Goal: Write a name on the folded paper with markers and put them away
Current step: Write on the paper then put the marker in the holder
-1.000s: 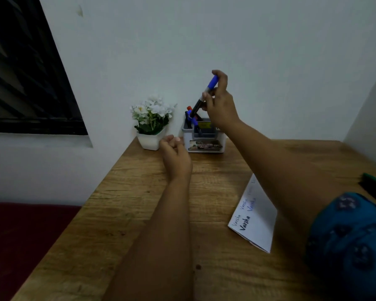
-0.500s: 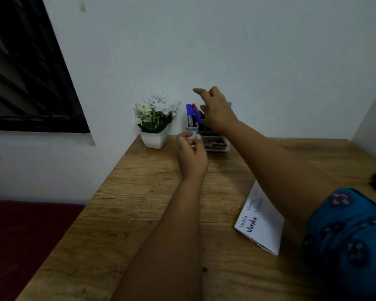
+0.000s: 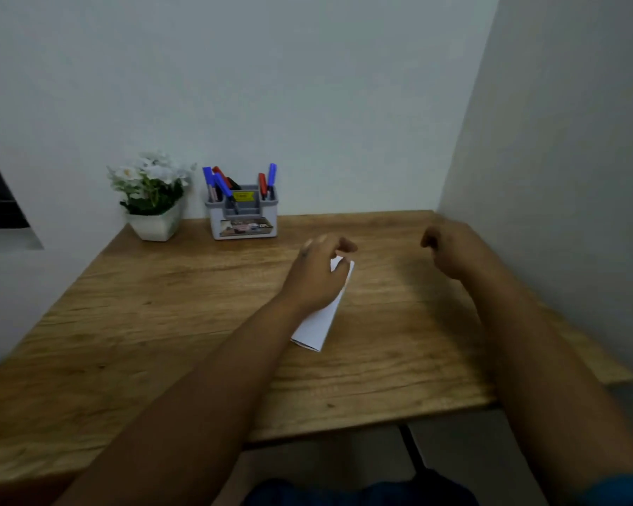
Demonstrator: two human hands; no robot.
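The folded paper (image 3: 318,325) lies on the wooden table (image 3: 161,323) just right of the frame's centre, its long axis running from lower left to upper right, tilted towards the far right corner. The left hand (image 3: 317,277) sits directly over the paper's upper end, covering that part, with the fingers curled down towards the sheet; whether they actually pinch it or only rest on it cannot be told from this view. The right hand (image 3: 450,248) hangs to the right of the paper, well apart from it, fingers loosely curled and holding nothing. Both forearms reach in from the bottom edge, the left one crossing diagonally up to the paper. The markers (image 3: 220,182) stand in the organiser (image 3: 243,222) at the upper centre-left, against the wall, beside a potted plant (image 3: 150,199); no marker is visible on the table or in either hand. By my judgement the putting-away is done, and any further move belongs to the left hand, being far nearer the paper.
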